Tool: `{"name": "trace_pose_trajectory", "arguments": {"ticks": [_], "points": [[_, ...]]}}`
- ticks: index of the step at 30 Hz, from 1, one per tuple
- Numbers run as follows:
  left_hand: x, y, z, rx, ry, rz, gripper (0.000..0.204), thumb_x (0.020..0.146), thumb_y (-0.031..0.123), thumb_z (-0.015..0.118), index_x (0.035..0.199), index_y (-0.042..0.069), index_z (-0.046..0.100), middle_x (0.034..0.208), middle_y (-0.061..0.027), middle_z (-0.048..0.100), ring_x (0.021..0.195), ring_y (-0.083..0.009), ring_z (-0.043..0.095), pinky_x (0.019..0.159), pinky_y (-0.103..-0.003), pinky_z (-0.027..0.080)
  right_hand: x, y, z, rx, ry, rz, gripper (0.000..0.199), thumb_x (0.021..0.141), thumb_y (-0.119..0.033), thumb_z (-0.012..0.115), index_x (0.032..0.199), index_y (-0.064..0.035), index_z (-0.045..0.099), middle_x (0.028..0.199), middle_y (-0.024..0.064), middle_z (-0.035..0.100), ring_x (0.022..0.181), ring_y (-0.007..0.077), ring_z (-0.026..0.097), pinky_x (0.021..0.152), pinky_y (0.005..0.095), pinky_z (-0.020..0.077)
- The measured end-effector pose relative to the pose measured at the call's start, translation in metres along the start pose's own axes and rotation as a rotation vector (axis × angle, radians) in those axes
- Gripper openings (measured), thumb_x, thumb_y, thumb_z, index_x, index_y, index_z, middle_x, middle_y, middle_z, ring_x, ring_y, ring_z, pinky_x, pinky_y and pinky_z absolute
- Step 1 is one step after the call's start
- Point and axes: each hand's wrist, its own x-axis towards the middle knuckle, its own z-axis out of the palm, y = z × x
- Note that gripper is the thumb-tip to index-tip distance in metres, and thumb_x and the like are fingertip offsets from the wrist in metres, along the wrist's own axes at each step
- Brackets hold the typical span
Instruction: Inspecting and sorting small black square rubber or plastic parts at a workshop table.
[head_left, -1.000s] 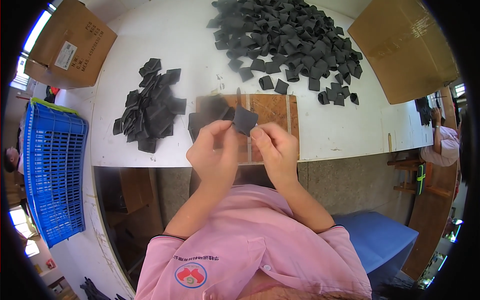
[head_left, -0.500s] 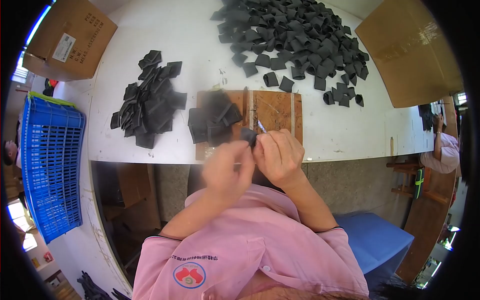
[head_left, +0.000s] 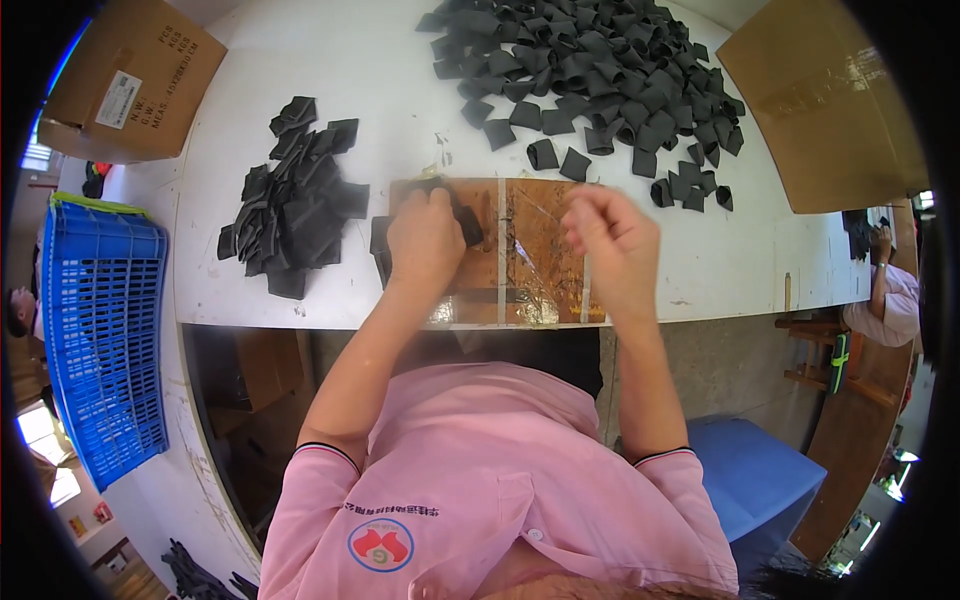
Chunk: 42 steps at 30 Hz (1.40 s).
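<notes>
Black fabric pieces overlap the left edge of the board, beneath the nearer left hand; the right hand, fingers curled, hangs over the right edge. Whether either pinches anything, I cannot tell.

Several flat, squarish patches of matt black fabric are lying overlapped, at differing angles, on the left end of the brown board, their corners showing on both sides of the left hand, the leftmost jutting past the board over the white bench.
</notes>
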Motion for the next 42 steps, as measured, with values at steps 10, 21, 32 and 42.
{"name": "trace_pose_trajectory", "arguments": {"ticks": [10,21,32,42], "points": [[0.007,0.007,-0.002,0.104,-0.122,0.100,0.010,0.066,0.005,0.056,0.074,0.001,0.051,0.072,-0.0165,0.055,0.067,-0.0333,0.056,0.059,-0.040,0.046,-0.030,0.016,0.016,-0.037,-0.211,0.035,0.011,0.080,-0.007,0.053,0.082,0.0029,0.057,0.066,0.0098,0.059,0.057,0.0141,0.056,0.053,0.0252,0.0439],[-0.003,-0.017,-0.043,-0.775,0.021,-0.223,0.009,0.075,0.005,0.060,0.079,-0.002,0.059,0.063,-0.0080,0.057,0.053,-0.0135,0.055,0.048,-0.024,0.045,-0.044,0.002,0.026,-0.043,-0.195,-0.053,0.008,0.079,-0.005,0.053,0.081,0.0017,0.056,0.066,0.0108,0.058,0.056,0.0166,0.056,0.051,0.0264,0.0429],[-0.062,0.031,-0.055,-0.752,0.304,-0.071,0.004,0.078,-0.002,0.055,0.081,-0.004,0.057,0.066,-0.0034,0.058,0.052,-0.0050,0.052,0.043,-0.016,0.041,-0.042,-0.010,0.059,-0.338,-0.003,-0.548,0.014,0.069,-0.002,0.063,0.082,-0.0020,0.056,0.073,0.0081,0.052,0.053,0.0183,0.053,0.045,0.0275,0.0424],[-0.049,0.023,-0.078,-2.261,-0.444,-0.478,0.013,0.073,-0.004,0.055,0.085,0.000,0.050,0.074,-0.0031,0.052,0.038,-0.0015,0.033,0.036,-0.017,0.025,-0.035,-0.010,0.041,0.630,-0.227,0.330,0.004,0.073,-0.002,0.058,0.075,0.0008,0.059,0.067,0.0007,0.050,0.045,0.0062,0.041,0.040,0.0189,0.0300]]}}
